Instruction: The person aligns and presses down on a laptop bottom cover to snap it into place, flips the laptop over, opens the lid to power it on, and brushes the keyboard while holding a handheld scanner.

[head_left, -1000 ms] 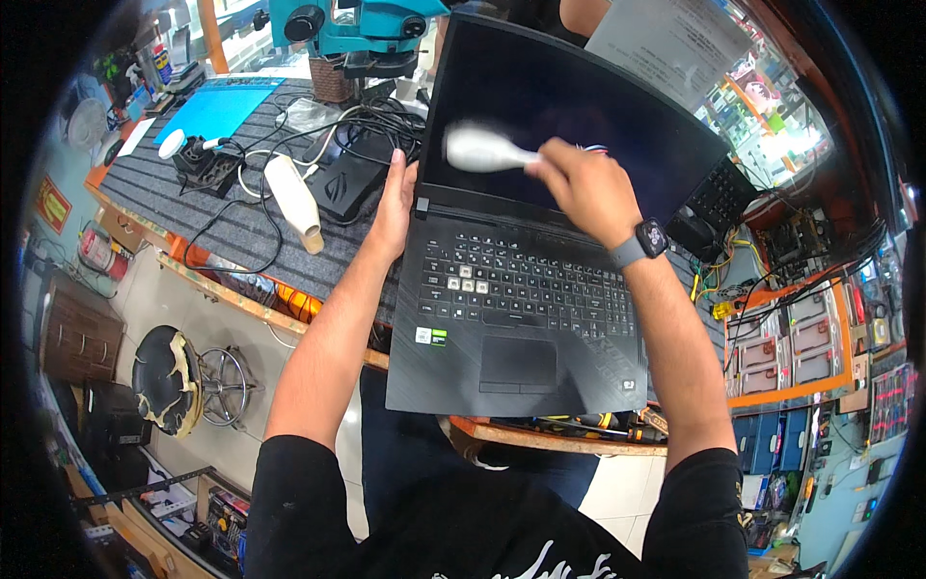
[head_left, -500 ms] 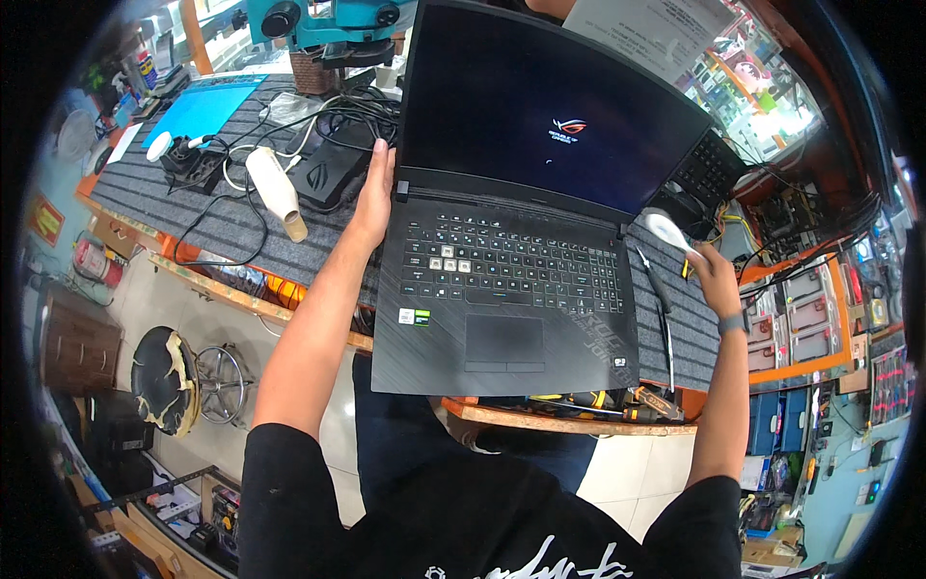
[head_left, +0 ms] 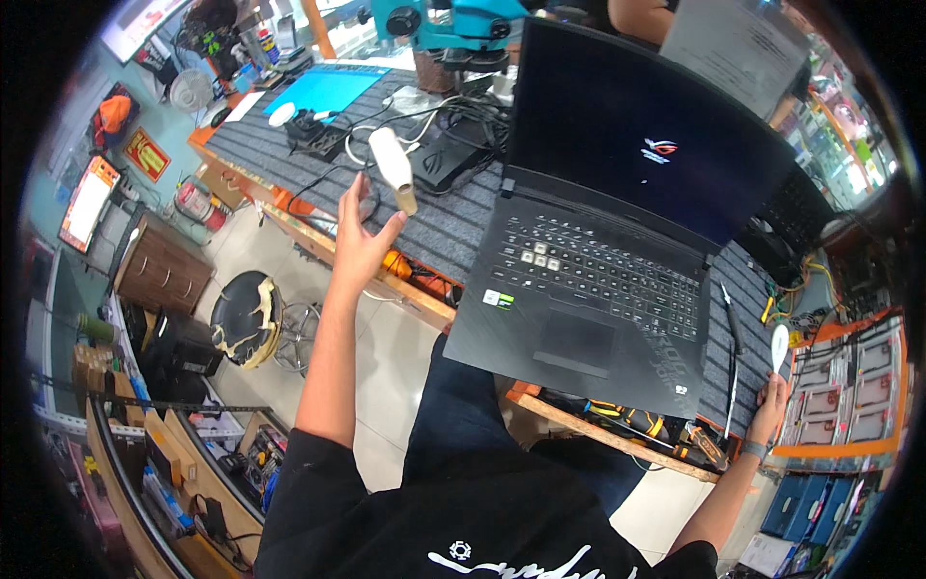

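Observation:
An open black laptop (head_left: 627,333) rests on the striped grey mat, its dark screen (head_left: 637,125) lit with a small red and white logo and a loading mark. Several of its keys are pale. Off the laptop's left side, my left hand (head_left: 365,241) hovers with thumb and fingers spread, holding nothing. Nearest to it is a white tapering tool (head_left: 390,159) with a tan tubular nozzle, lying on the mat. At the right edge of the bench, my right hand (head_left: 769,410) is closed around a white handled thing with an oval end (head_left: 779,347); its exact kind is unclear.
A black power adapter (head_left: 453,159) and tangled cables lie left of the screen. Behind stands a teal microscope (head_left: 449,24), with a blue mat (head_left: 328,94) farther left. A black thin tool (head_left: 731,323) lies right of the laptop. Below, an open drawer (head_left: 617,420) holds tools.
My left hand has left the laptop's left side and moved left toward the white nozzled tool, fingers spreading. My right hand has drawn nearer me with the white handled thing. The view has shifted.

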`<act>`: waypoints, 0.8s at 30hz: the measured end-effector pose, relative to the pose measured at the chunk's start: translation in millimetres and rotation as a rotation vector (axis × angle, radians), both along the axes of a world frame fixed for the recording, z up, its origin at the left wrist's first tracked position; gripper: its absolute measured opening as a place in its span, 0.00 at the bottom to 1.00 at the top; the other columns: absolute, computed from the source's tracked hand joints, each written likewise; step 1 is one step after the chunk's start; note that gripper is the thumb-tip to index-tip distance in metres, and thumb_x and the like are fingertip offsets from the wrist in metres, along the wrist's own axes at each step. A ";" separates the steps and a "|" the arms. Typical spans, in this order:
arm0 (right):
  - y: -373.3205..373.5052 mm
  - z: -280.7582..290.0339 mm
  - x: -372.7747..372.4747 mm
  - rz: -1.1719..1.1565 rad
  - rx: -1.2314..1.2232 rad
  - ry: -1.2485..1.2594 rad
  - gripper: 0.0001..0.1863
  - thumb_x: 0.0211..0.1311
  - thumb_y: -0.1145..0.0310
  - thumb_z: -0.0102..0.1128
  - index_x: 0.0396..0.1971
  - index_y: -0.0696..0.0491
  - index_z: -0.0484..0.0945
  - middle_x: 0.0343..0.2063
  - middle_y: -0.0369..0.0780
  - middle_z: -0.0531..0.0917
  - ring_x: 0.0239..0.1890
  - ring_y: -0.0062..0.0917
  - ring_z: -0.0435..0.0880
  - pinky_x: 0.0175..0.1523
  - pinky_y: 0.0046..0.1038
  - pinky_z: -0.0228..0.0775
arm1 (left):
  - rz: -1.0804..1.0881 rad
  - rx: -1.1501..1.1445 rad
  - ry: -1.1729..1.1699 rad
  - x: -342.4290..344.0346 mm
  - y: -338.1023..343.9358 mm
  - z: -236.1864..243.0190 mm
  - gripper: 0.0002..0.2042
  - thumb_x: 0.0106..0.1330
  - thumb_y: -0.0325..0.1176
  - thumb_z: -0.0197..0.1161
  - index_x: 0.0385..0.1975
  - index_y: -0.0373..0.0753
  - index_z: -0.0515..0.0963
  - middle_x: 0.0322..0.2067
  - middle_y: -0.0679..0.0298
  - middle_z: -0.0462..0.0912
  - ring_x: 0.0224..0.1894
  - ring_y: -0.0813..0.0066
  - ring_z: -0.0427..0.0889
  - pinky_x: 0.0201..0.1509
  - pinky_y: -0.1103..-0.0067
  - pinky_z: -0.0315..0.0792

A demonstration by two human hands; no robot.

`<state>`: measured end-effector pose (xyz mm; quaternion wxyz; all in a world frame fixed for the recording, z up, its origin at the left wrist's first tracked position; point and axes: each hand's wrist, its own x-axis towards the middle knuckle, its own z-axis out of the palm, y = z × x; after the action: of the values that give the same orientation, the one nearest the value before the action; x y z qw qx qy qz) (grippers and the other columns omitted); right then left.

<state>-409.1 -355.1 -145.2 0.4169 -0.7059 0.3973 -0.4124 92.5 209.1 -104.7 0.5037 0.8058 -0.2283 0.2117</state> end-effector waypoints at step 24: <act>20.5 14.7 13.9 0.079 0.011 -0.028 0.14 0.73 0.58 0.55 0.40 0.55 0.79 0.20 0.23 0.64 0.21 0.07 0.56 0.25 0.16 0.43 | -0.702 -0.440 0.660 -6.6 -13.3 -6.8 0.25 0.76 0.47 0.39 0.62 0.33 0.64 0.44 0.55 0.78 0.46 0.65 0.79 0.52 0.70 0.73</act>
<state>-395.2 -334.6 -130.5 0.4424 -0.7129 0.3655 -0.4030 85.9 195.8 -111.6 0.7465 0.5800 -0.2638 -0.1917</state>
